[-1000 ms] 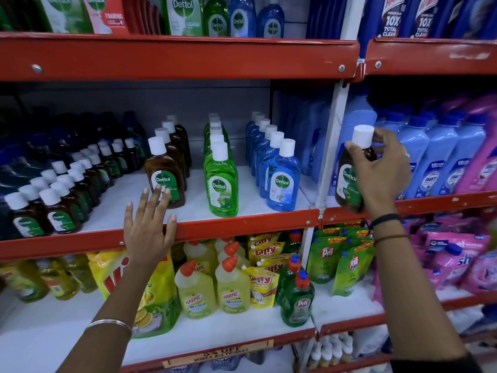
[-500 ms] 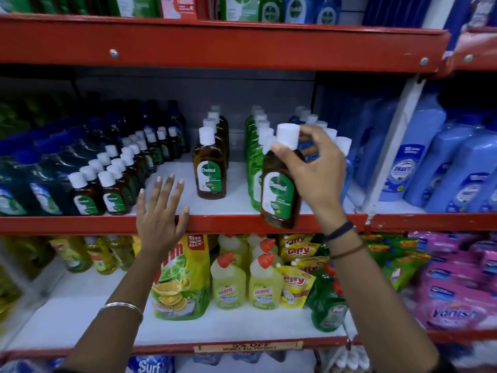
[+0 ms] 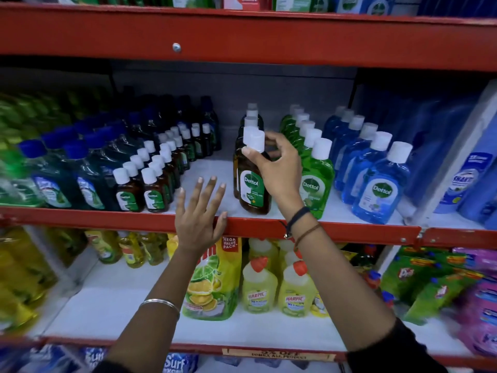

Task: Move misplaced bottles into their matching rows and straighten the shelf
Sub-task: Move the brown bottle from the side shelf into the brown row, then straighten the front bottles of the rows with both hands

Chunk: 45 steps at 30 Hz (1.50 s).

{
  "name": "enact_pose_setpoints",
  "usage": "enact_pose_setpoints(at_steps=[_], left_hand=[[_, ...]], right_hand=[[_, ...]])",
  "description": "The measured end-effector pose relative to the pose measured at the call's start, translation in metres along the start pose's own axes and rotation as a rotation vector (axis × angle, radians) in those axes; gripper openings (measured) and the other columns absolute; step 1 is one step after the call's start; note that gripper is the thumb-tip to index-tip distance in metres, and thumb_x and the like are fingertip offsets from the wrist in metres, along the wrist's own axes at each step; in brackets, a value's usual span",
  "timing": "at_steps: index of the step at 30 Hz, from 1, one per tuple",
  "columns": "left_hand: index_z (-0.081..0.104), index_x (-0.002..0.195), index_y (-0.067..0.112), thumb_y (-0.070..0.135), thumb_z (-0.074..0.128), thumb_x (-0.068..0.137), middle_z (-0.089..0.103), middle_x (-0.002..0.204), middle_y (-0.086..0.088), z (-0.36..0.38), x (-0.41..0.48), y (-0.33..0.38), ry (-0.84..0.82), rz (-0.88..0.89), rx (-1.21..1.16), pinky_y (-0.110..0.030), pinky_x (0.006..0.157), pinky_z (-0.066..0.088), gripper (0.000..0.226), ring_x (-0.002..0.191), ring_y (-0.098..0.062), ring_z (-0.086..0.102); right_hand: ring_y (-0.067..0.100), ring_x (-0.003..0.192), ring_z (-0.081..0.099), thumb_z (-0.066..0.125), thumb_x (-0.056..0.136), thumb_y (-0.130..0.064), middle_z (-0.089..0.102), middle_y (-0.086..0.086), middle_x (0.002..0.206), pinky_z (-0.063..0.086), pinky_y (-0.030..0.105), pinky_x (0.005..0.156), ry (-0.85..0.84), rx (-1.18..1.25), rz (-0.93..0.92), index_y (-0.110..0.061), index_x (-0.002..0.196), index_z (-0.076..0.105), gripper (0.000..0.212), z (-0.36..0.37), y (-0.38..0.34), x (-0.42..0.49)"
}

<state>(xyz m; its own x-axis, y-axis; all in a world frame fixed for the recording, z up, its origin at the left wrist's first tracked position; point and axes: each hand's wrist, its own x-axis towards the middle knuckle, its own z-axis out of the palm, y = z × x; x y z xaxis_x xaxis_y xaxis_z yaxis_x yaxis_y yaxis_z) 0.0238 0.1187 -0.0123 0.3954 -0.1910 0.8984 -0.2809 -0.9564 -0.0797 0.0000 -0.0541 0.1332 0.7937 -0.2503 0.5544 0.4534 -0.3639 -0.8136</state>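
At frame centre, the brown Dettol bottle [image 3: 251, 184] stands at the shelf [image 3: 336, 232] front, heading the brown row. The right hand [image 3: 277, 168] pinches its white cap [image 3: 255, 141]. The left hand [image 3: 200, 214], fingers spread, rests on the shelf edge.

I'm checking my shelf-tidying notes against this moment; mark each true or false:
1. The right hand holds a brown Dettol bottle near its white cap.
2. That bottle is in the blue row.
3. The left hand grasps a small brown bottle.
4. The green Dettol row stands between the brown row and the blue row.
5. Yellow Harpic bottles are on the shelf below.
1. True: the right hand has its grip at the neck of the brown Dettol bottle.
2. False: it is at the front of the brown row.
3. False: the left hand is open and holds nothing, by the red shelf edge.
4. True: the green row sits left of the blue row.
5. True: Harpic bottles.
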Motion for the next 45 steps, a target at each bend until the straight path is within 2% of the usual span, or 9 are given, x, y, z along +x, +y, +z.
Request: enact_pose_setpoints(at_steps=[11, 16, 19, 24, 31, 34, 37, 43, 45], left_hand=[[0.04, 0.149, 0.021, 0.045, 0.026, 0.104, 0.05, 0.149, -0.007, -0.003, 0.0, 0.004, -0.031, -0.012, -0.052, -0.051, 0.112, 0.03, 0.053, 0.141, -0.026, 0.041], [0.048, 0.145, 0.02, 0.044, 0.029, 0.101, 0.056, 0.143, -0.003, -0.026, 0.02, 0.027, -0.126, -0.327, -0.38, -0.041, 0.095, 0.046, 0.053, 0.13, -0.022, 0.053], [0.035, 0.151, 0.032, 0.063, 0.019, 0.097, 0.049, 0.148, 0.007, -0.041, 0.04, 0.042, -0.231, -0.609, -0.724, -0.034, 0.095, 0.043, 0.064, 0.127, -0.014, 0.051], [0.025, 0.15, 0.046, 0.089, 0.004, 0.073, 0.042, 0.155, 0.002, -0.043, 0.062, 0.057, -0.443, -0.81, -1.02, -0.055, 0.115, 0.033, 0.091, 0.14, -0.025, 0.042], [0.031, 0.122, 0.075, 0.085, 0.002, 0.079, 0.051, 0.146, 0.0, -0.052, 0.059, 0.058, -0.424, -0.769, -0.998, -0.055, 0.113, 0.037, 0.053, 0.134, -0.027, 0.048], [0.034, 0.134, 0.067, 0.092, 0.002, 0.077, 0.052, 0.146, 0.0, -0.05, 0.056, 0.057, -0.4, -0.752, -0.983, -0.056, 0.112, 0.038, 0.071, 0.135, -0.025, 0.047], [0.033, 0.139, 0.061, 0.097, 0.001, 0.071, 0.051, 0.146, -0.001, -0.049, 0.055, 0.057, -0.378, -0.76, -0.995, -0.056, 0.111, 0.038, 0.083, 0.134, -0.026, 0.048], [0.035, 0.141, 0.056, 0.085, 0.005, 0.082, 0.049, 0.142, 0.007, -0.048, 0.056, 0.062, -0.34, -0.765, -0.99, -0.054, 0.111, 0.04, 0.072, 0.134, -0.023, 0.047], [0.033, 0.148, 0.043, 0.087, 0.005, 0.081, 0.044, 0.146, 0.007, -0.046, 0.056, 0.066, -0.298, -0.768, -0.973, -0.045, 0.113, 0.038, 0.085, 0.134, -0.018, 0.045]], right_hand=[[0.009, 0.097, 0.062, 0.072, 0.08, -0.036, 0.07, -0.001, 0.113, 0.048, 0.018, 0.08, -0.046, 0.042, 0.001, -0.017, 0.117, 0.064, 0.042, 0.011, 0.017, -0.001], [-0.001, 0.115, 0.05, 0.048, 0.095, -0.041, 0.053, -0.008, 0.131, 0.036, 0.0, 0.087, -0.062, 0.181, 0.113, -0.018, 0.134, 0.048, 0.045, 0.0, 0.022, -0.032], [0.005, 0.131, 0.039, 0.034, 0.091, -0.058, 0.04, -0.003, 0.149, 0.03, 0.02, 0.109, -0.079, 0.261, 0.278, -0.02, 0.143, 0.035, 0.064, -0.002, 0.032, -0.06], [0.011, 0.135, 0.038, 0.028, 0.076, -0.077, 0.04, 0.0, 0.151, 0.029, 0.04, 0.118, -0.079, 0.361, 0.359, -0.023, 0.143, 0.037, 0.086, 0.008, 0.038, -0.073], [0.01, 0.132, 0.044, 0.031, 0.065, -0.09, 0.048, -0.004, 0.144, 0.032, 0.04, 0.116, -0.156, 0.427, 0.349, -0.023, 0.138, 0.045, 0.1, 0.004, 0.047, -0.06], [0.007, 0.122, 0.049, 0.029, 0.072, -0.078, 0.053, -0.01, 0.13, 0.037, 0.038, 0.112, -0.177, 0.447, 0.339, -0.022, 0.137, 0.046, 0.087, 0.001, 0.047, -0.055], [0.007, 0.12, 0.051, 0.029, 0.074, -0.077, 0.052, 0.001, 0.14, 0.039, 0.034, 0.109, -0.171, 0.461, 0.341, -0.023, 0.136, 0.046, 0.084, 0.001, 0.048, -0.054], [0.013, 0.136, 0.041, 0.033, 0.058, -0.096, 0.045, 0.0, 0.148, 0.031, 0.044, 0.117, -0.191, 0.429, 0.341, -0.027, 0.137, 0.045, 0.105, 0.001, 0.049, -0.054], [0.012, 0.136, 0.04, 0.033, 0.057, -0.096, 0.044, 0.001, 0.149, 0.03, 0.043, 0.117, -0.194, 0.431, 0.321, -0.025, 0.139, 0.043, 0.109, -0.003, 0.049, -0.055]])
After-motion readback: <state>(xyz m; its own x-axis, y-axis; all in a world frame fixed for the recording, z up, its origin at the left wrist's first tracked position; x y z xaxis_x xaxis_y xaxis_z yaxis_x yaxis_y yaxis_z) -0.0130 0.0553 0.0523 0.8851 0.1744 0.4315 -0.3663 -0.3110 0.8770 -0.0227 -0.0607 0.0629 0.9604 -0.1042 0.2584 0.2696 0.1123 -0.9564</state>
